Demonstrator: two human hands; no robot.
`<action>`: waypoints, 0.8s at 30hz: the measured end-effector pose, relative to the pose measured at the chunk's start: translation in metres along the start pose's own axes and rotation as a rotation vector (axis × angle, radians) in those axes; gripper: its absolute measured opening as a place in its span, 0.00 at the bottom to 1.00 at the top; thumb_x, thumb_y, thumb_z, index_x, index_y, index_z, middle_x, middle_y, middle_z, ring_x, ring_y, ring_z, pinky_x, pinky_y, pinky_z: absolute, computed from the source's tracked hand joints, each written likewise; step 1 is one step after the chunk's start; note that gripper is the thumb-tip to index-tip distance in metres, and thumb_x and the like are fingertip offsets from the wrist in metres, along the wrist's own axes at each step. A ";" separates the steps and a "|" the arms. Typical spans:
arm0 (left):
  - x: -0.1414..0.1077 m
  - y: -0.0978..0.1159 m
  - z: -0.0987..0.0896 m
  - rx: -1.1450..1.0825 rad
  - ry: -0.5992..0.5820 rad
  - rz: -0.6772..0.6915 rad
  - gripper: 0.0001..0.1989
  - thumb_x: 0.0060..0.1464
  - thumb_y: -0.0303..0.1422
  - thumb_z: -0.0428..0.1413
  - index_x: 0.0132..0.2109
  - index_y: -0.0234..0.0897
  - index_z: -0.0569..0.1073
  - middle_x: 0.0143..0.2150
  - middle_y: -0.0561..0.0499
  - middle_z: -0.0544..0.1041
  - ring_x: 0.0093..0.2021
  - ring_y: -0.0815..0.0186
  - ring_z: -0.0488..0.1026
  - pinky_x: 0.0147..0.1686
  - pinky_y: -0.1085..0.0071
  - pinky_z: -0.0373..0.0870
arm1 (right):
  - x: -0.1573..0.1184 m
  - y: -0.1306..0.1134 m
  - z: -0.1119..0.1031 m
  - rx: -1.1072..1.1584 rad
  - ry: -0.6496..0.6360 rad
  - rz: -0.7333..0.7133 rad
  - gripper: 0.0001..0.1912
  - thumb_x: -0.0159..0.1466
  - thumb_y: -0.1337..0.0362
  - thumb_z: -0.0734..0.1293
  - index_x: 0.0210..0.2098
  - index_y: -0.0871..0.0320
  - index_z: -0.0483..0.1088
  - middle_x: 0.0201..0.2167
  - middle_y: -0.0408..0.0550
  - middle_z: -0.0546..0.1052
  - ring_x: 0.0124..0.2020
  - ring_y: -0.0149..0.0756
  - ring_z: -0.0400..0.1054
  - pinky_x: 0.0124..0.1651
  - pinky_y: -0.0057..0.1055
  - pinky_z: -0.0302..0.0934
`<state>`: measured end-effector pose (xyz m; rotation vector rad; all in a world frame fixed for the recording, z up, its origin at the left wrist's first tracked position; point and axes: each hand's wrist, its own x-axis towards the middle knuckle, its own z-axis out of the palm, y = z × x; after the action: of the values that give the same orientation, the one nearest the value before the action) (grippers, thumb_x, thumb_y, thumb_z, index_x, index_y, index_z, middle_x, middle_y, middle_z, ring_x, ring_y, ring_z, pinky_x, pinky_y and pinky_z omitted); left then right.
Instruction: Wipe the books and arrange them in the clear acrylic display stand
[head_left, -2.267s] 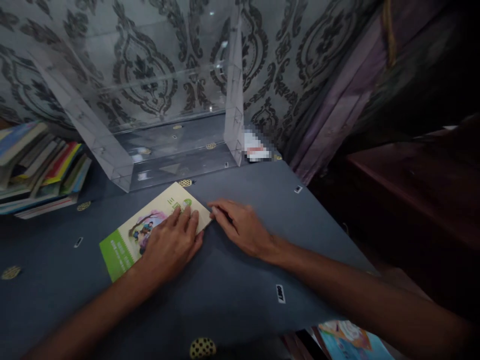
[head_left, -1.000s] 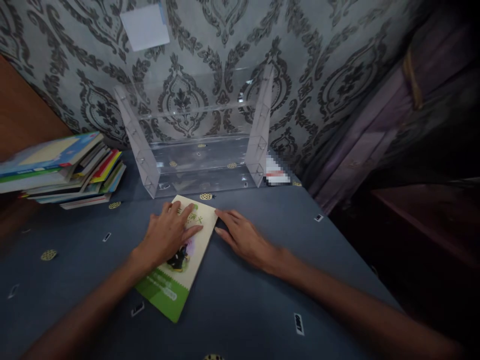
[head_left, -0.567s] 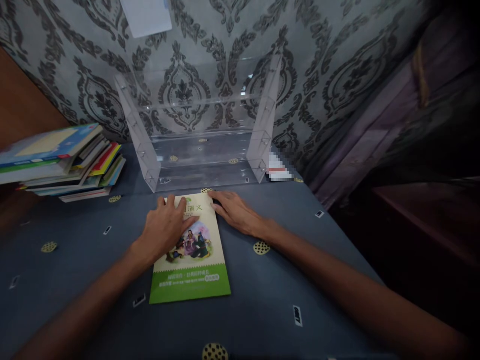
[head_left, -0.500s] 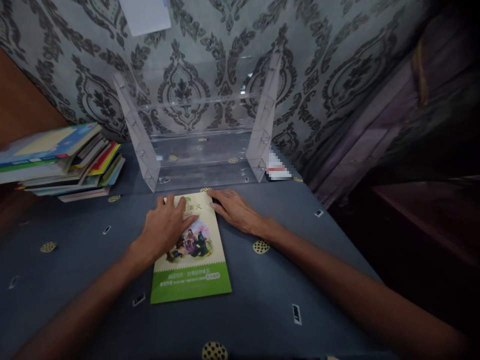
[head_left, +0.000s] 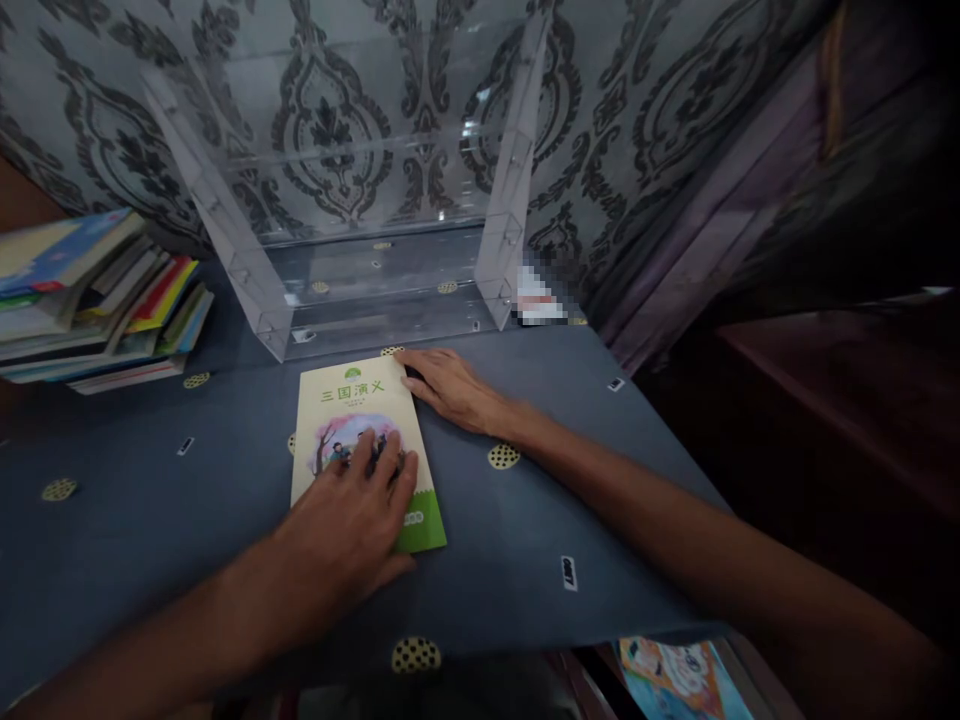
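A cream and green paperback book (head_left: 352,390) lies flat, cover up, on the blue patterned tablecloth (head_left: 517,520). Green characters and a picture of figures show on its cover. Over the lower half of the cover is my left hand (head_left: 356,510), fingers spread, hiding part of the picture and the green band. My right hand (head_left: 450,390) rests at the book's upper right corner, its fingers stretched out and its fingertips touching the edge. Neither hand grips anything. Behind the book stands a clear acrylic rack (head_left: 499,250) with stepped shelves.
A leaning stack of books (head_left: 97,300) sits at the left. Right of the rack lies a blurred white and red item (head_left: 540,300). Patterned wall covering (head_left: 330,120) rises behind, with a curtain (head_left: 675,220) to the right. Below the table's front edge is a colourful book cover (head_left: 679,680).
My left hand has slid from the book's top left down to its lower half, uncovering the title. My right hand stays at the upper right corner. The view has tilted down somewhat.
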<state>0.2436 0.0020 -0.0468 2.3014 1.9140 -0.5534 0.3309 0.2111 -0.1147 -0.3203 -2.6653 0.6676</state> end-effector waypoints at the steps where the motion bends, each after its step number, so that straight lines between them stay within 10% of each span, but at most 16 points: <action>1: 0.000 0.002 0.002 0.006 0.000 -0.010 0.42 0.55 0.50 0.60 0.69 0.33 0.60 0.71 0.30 0.60 0.69 0.35 0.57 0.56 0.43 0.71 | 0.000 0.000 0.000 -0.001 0.000 -0.003 0.19 0.74 0.60 0.57 0.61 0.56 0.64 0.62 0.55 0.72 0.63 0.43 0.66 0.66 0.49 0.57; 24: 0.016 0.008 0.018 0.074 0.118 -0.010 0.31 0.63 0.36 0.52 0.69 0.29 0.61 0.69 0.24 0.61 0.66 0.27 0.60 0.48 0.34 0.74 | 0.004 0.000 -0.003 -0.086 -0.049 -0.004 0.22 0.75 0.60 0.55 0.66 0.58 0.62 0.69 0.56 0.64 0.70 0.43 0.57 0.69 0.49 0.53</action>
<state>0.2497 0.0098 -0.0697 2.4225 1.9899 -0.5079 0.3283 0.2140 -0.1108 -0.3259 -2.7456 0.5682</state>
